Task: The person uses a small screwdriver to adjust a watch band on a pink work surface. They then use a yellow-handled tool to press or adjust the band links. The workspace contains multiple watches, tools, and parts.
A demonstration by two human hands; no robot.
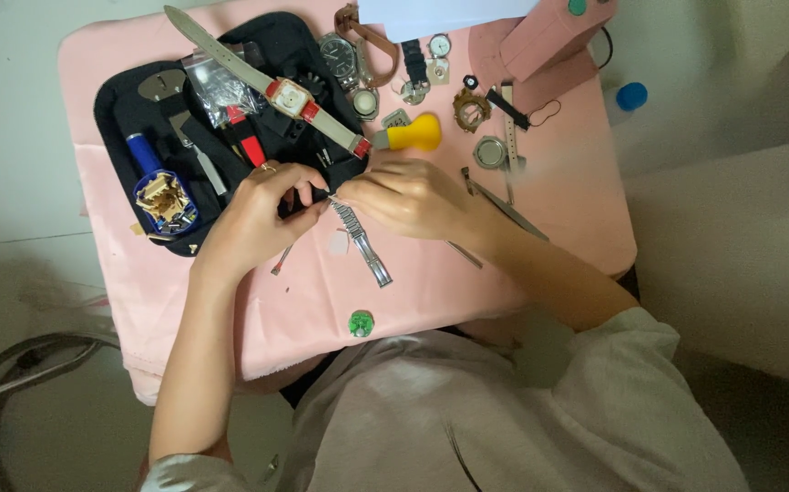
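The metal watch band [360, 240] is pinched at its upper end between your two hands, and the rest of it trails down from that pinch toward you, lying on the pink cloth [467, 273]. Your left hand [253, 219] closes on the top links from one side, fingertips together on the band's end; your right hand [408, 196] meets it from the other, fingers curled in, though whether they clamp the band itself or a small tool against it I cannot tell.

Judge it as a chain of hard little links: stiff across its width, floppy along its length, and probably slick where polished. Held only at the end, the free tail will likely swing and twist. A hold on the flat edges of the links nearest the pinch should steady it best; the pins at the joints are likely the delicate part.

Just above your grip sit a yellow-handled tool [413, 134] and a red-and-white watch [290, 97] across the black tool case [139, 118]. Below the pinch, near the cloth's edge, lies a small green disc [361, 322].
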